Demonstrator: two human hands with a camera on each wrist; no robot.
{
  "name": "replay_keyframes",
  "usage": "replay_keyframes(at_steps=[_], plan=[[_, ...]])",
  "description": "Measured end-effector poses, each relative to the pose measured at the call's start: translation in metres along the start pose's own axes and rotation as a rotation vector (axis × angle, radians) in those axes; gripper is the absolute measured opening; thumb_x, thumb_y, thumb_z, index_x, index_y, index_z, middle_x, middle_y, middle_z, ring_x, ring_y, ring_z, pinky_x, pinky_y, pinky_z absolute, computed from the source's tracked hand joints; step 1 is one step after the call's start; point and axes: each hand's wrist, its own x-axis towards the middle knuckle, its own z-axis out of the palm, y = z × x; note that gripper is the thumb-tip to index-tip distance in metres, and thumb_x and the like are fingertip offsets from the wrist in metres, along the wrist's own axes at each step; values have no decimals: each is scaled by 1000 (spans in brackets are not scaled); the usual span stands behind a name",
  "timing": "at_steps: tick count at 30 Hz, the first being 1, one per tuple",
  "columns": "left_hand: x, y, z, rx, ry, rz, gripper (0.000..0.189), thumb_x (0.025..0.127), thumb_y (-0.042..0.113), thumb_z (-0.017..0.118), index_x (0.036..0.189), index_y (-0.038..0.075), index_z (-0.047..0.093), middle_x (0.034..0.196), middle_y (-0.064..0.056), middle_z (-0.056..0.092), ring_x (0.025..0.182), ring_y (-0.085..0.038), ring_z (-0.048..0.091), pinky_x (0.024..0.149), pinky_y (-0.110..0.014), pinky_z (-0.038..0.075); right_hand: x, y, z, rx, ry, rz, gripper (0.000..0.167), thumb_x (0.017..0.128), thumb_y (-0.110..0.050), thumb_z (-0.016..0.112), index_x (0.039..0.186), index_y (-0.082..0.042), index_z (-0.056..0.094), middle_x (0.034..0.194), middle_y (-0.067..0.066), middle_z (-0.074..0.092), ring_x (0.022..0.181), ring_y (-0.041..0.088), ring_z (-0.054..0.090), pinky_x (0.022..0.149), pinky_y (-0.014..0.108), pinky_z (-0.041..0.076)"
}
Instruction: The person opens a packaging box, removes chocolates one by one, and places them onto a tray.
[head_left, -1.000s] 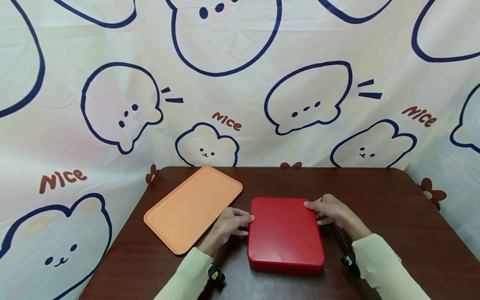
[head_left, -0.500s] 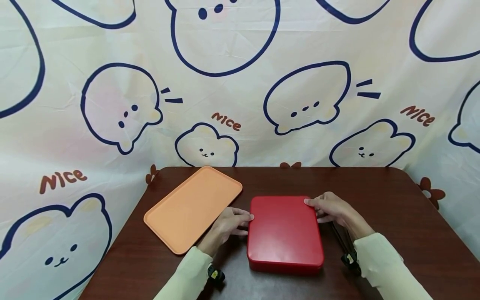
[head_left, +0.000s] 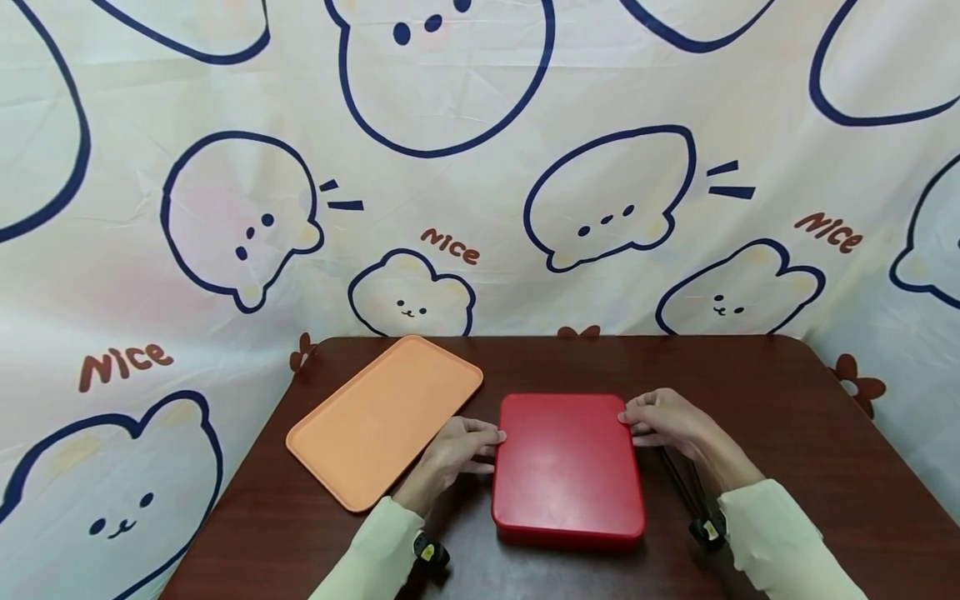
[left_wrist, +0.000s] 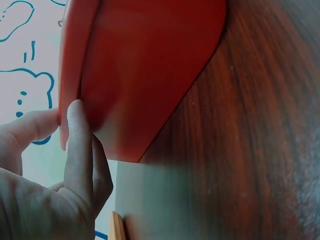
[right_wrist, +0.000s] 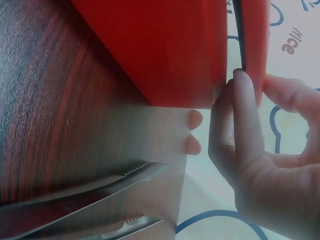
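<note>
A red box (right_wrist: 160, 50) with a rounded red lid (head_left: 567, 467) stands on the table between both hands. The left hand (head_left: 459, 450) pinches the lid's left edge, thumb on top and fingertips under the rim. At the far right corner, the right hand (head_left: 667, 423) pinches the lid's rim between thumb and fingers. In the right wrist view the lid's side (right_wrist: 254, 40) stands apart from the box, with the backdrop showing through the gap. In the left wrist view, a thin dark seam divides lid and box. The box's inside is hidden.
An orange tray (head_left: 386, 421) lies slantwise at the left of the dark wood table (head_left: 750, 375). Dark tongs with serrated tips (right_wrist: 145, 172) lie beside the box, partly under the right forearm. A cartoon-printed cloth (head_left: 495, 192) hangs behind the table.
The right hand has shifted slightly right along the lid's corner, its thumb moving from the top to the edge. The left hand keeps its hold. The view has shifted slightly.
</note>
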Motion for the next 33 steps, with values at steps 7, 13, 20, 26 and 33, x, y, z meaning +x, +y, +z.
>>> replay_keyframes(at_steps=[7,13,20,26,33], plan=[[-2,2,-2,-22,10,5,35,90,16,72,115,-6,63,92,-8,71,77,-15,69,69,-37,61,-4,1,-1,34,-14,-34,43,98,-20,63,122,15,57,98,6,70,89,14,68,81,33,59],[-4,12,-5,-15,20,40,38,91,22,71,118,-3,62,94,-8,69,78,-15,66,69,-35,61,-5,-2,-1,24,29,-35,48,97,-28,65,123,12,60,94,7,70,83,16,68,80,36,59],[-5,25,-7,-13,-1,69,40,93,26,71,121,-2,63,104,-12,69,83,-19,68,74,-37,61,-12,-14,-5,-34,101,-81,45,97,-37,63,115,4,67,84,4,68,75,14,67,72,33,60],[-11,49,-6,-48,23,146,34,93,24,70,118,1,67,104,-11,69,85,-20,69,75,-40,60,-23,-32,-11,-64,192,-150,44,97,-44,61,98,0,68,78,3,65,71,13,65,69,33,60],[-17,71,-7,-50,108,281,29,92,23,72,115,6,71,102,-12,70,83,-21,72,76,-44,60,-34,-53,-14,-51,263,-241,43,97,-46,60,83,-6,64,70,1,56,64,11,56,62,28,57]])
